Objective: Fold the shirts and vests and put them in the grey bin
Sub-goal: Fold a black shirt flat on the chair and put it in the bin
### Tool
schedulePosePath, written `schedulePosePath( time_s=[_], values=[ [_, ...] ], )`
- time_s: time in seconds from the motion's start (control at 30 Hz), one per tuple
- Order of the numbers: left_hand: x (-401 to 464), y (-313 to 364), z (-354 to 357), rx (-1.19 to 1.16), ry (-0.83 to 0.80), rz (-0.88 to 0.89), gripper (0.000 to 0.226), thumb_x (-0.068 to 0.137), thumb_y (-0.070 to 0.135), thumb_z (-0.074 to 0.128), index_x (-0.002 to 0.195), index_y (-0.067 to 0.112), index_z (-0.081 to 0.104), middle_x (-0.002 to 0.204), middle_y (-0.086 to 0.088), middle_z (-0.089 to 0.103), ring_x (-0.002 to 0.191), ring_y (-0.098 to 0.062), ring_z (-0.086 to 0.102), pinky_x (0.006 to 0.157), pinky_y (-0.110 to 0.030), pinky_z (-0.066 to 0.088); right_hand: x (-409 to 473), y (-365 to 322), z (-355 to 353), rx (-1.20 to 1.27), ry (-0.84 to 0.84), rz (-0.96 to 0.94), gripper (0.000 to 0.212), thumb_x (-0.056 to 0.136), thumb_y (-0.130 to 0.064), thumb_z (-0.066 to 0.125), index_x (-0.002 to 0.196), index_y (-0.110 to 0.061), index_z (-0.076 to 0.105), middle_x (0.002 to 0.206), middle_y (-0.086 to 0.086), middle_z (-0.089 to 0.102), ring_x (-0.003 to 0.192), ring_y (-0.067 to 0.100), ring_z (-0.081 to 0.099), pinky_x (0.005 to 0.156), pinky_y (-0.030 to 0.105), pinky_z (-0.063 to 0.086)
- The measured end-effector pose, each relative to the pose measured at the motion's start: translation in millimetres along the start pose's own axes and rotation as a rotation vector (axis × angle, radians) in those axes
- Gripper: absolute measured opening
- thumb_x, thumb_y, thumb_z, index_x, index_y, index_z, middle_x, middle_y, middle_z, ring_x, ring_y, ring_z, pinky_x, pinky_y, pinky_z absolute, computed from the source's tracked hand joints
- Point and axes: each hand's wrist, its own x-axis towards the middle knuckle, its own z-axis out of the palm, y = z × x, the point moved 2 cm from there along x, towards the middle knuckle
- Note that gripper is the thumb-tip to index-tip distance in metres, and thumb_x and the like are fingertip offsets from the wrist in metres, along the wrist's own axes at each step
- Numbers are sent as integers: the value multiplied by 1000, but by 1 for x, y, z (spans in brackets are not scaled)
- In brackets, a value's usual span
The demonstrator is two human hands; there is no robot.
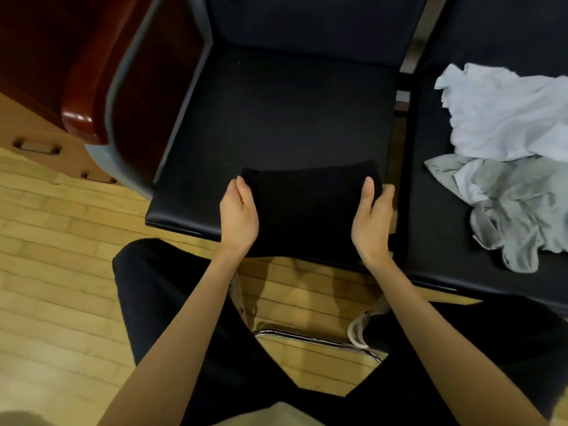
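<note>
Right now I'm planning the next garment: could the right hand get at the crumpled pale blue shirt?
Probably yes: the crumpled pale blue shirt lies uncovered on the neighbouring seat, but the right hand must first release the folded black garment.

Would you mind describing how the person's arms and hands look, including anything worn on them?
Both forearms are bare up to the frame edge, with no sleeves in view. The left hand and right hand wear no gloves, and no rings, watch or bracelets show on them.
</note>
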Motion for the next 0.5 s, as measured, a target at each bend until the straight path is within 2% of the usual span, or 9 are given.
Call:
schedulePosePath(
  time_s=[0.07,0.17,0.23,0.33,0.5],
  values=[
    [12,0,5,15,-27,-69,40,107,24,28,68,18,36,63,4,36,51,-4,34,51,-17,31,11,-1,9,-7,-39,62,39,104,-34,33,115,2,44,88,-6,51,77,0,51,71,16,44],
    [22,11,3,28,-57,-151,39,106,24,28,68,18,34,63,4,35,51,-5,32,50,-18,30,20,-15,13,-39,-86,98,41,104,-31,34,119,6,42,80,-9,47,66,-8,50,62,12,42],
    [26,29,-6,31,-73,-195,39,106,24,29,68,18,35,62,3,36,50,-4,33,50,-17,31,23,-36,12,-69,-119,125,38,104,-29,35,118,7,42,75,-8,47,59,-8,50,55,14,41],
    [32,70,-33,29,-84,-205,39,106,22,30,68,17,36,61,3,36,48,-3,36,49,-16,31,25,-82,6,-112,-153,148,40,104,-29,37,121,7,41,68,-6,43,50,-3,47,48,21,38],
    [47,144,-102,60,-58,-174,39,106,22,30,67,21,34,61,4,35,51,-5,35,52,-20,31,19,-185,0,-146,-204,157,41,103,-32,36,122,5,41,67,-6,43,50,3,44,50,21,39]
  ],
)
